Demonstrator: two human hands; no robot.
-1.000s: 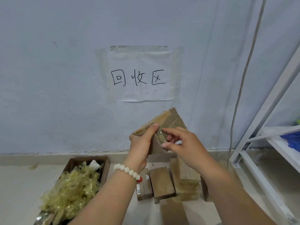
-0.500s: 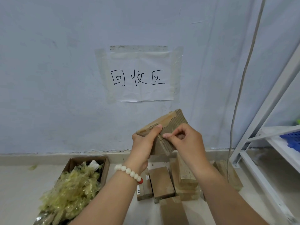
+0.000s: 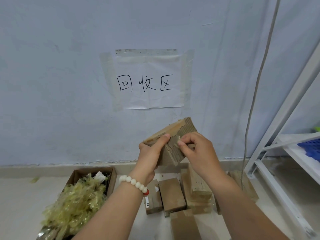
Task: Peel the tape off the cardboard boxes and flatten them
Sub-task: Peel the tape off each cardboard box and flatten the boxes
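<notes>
Brown corrugated cardboard box is held up in front of the wall, above the floor stock, tilted with one corner uppermost. The left hand grips it from the left side, thumb laid across the top face. The right hand is closed in a narrow pinch, thumb and forefinger together on what appears to be a lifted end of tape at the near edge; the strip is too small to resolve clearly. Assessment: the peel is at its start. Recommended practice: press the left thumb close beside the peel line so the paper facing does not tear away, draw the strip back low along the face rather than straight out, and re-pinch nearer the box if it stretches. Risk: the surface looks scuffed, so the tape may break into slivers. An open carton of yellowish tape scraps sits at lower left for discard; further small boxes lie below the hands, apparently yet to be done
</notes>
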